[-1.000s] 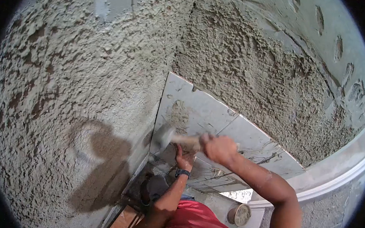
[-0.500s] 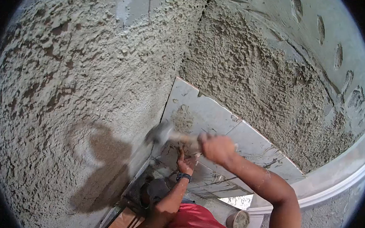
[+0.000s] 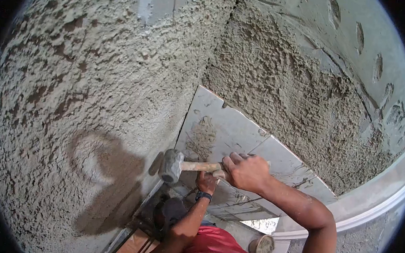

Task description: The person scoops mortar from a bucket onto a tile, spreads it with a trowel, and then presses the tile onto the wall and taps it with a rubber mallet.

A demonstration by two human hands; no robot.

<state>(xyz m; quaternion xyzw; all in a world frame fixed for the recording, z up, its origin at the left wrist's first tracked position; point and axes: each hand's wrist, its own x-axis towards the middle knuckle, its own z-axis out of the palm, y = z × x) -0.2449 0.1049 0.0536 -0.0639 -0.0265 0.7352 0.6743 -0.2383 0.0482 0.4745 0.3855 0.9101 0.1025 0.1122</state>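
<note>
My right hand (image 3: 248, 172) is wrapped round the wooden handle of a mallet (image 3: 171, 165). The mallet's thick grey head points left, close to the corner of the walls, and its handle lies roughly level. Just below the handle is my left hand (image 3: 206, 182), at the face of the tiled wall, with a dark watch on the wrist. The handle and my right hand cover most of its fingers. A pale wall tile (image 3: 228, 123) smeared with mortar is set against rough plaster above the hands.
Rough, mortar-coated wall (image 3: 75, 81) rises on the left, with my shadow on it. A bucket of mortar (image 3: 264, 247) stands on the floor at the lower right. Curved white trim (image 3: 345, 223) runs along the right. A dark round object (image 3: 175, 208) is beside my left forearm.
The mallet, blurred by motion before, now shows sharply, its head slightly lower and farther left. My left hand's raised fingers are now mostly covered by the handle. The view has shifted slightly.
</note>
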